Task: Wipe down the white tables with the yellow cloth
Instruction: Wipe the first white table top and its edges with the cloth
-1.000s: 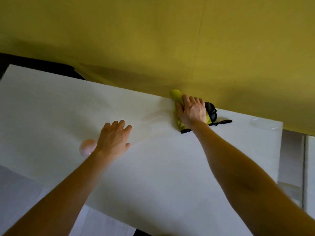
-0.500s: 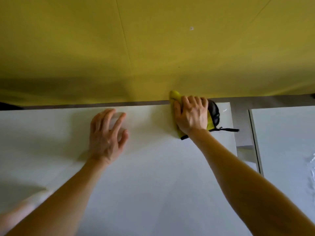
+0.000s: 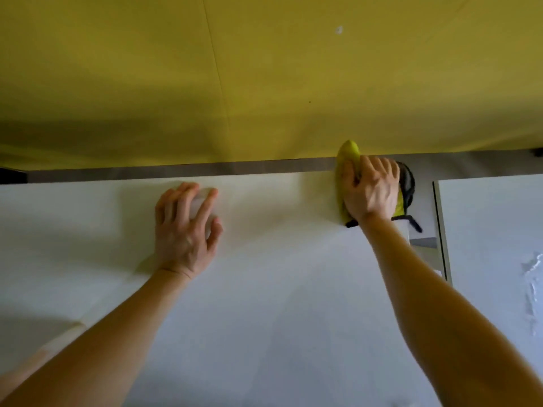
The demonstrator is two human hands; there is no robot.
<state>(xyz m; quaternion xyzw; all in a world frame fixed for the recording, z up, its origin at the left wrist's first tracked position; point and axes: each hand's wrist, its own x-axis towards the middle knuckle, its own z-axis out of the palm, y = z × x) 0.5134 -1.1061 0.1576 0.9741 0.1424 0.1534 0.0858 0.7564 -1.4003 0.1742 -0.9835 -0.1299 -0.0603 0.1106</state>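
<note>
Yellow cloth [image 3: 347, 155], bunched into a long roll, lies at the far right corner of the nearer white table [image 3: 279, 304], touching its far edge. The right hand [image 3: 370, 190] covers the roll, fingers curled over it and thumb on its left flank, grasping it and pressing it down.

Step in hand, as judged: wiping the far edge strip at the corner. For a good pass, the palm should hold even pressure and the roll should travel sideways along the edge, so that its full length sweeps the surface. Each following stroke should overlap the last one.

The roll's long axis runs away from the person. The near end sits below the wrist, and the far tip points at the yellow wall [image 3: 264, 83], rising just above the table edge. A black trim [image 3: 409, 183] shows at its right side.

The left hand [image 3: 185, 230] rests on the same table, well to the left, fingers spread and holding nothing; it seems to brace the reach. A 2nd white table [image 3: 496, 224] stands to the right across a narrow gap.
</note>
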